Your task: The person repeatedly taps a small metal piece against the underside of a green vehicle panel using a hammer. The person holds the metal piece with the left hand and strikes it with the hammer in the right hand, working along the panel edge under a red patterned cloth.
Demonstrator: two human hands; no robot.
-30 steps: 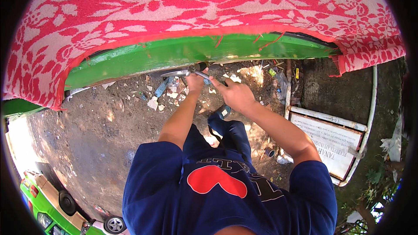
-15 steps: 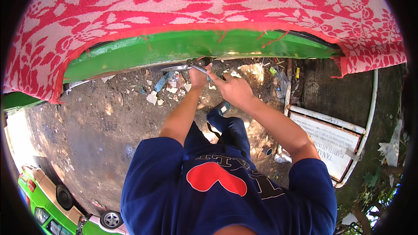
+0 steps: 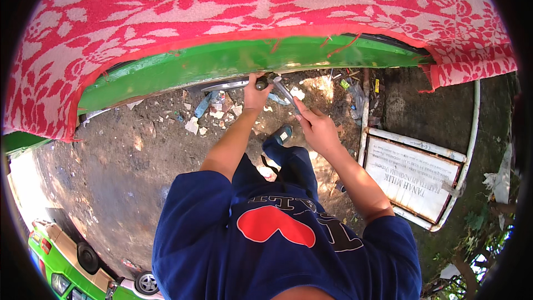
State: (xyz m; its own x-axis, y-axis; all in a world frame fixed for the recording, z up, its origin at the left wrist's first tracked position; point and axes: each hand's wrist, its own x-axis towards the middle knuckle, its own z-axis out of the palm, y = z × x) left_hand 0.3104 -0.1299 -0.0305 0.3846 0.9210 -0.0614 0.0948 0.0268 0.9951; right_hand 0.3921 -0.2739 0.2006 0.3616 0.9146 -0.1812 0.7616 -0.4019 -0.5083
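R hand (image 3: pixel 321 133), just off ctr at 3 o'clock, is closed on the near end of a silver metal tool (image 3: pixel 287 93), prob a hammer; index finger lies along the shaft. Shaft runs from the hand toward 11 o'clock, far end right by the L hand (image 3: pixel 256 99).

L hand is just above ctr at 12 o'clock, fingers curled round a dark rounded piece (image 3: pixel 261 83); exact kind too small to tell. Tool's far end is at the R side of that piece; touching or a hair off, can't tell. Both sit at the lower edge of a green panel (image 3: pixel 222 64). Curved shiny metal strip (image 3: pixel 225 85) is next to L hand at its 9–10 o'clock, along same edge.

Red/white floral cloth (image 3: pixel 266 5) drapes over the panel, filling 12 and hanging down at approx 10 & 2. Dirt ground below: blue crumpled wrapper (image 3: pixel 204 104) at 10, pale scrap (image 3: pixel 191 125) at 9, clear plastic bag (image 3: pixel 356 97) at 2. White sign (image 3: pixel 411 172) in a rusty pipe frame lies btwn 3 & 4. Green vehicle (image 3: pixel 64 266) w/ wheels showing at 8. Wearer's navy shirt (image 3: pixel 194 233) w/ red heart at 6.
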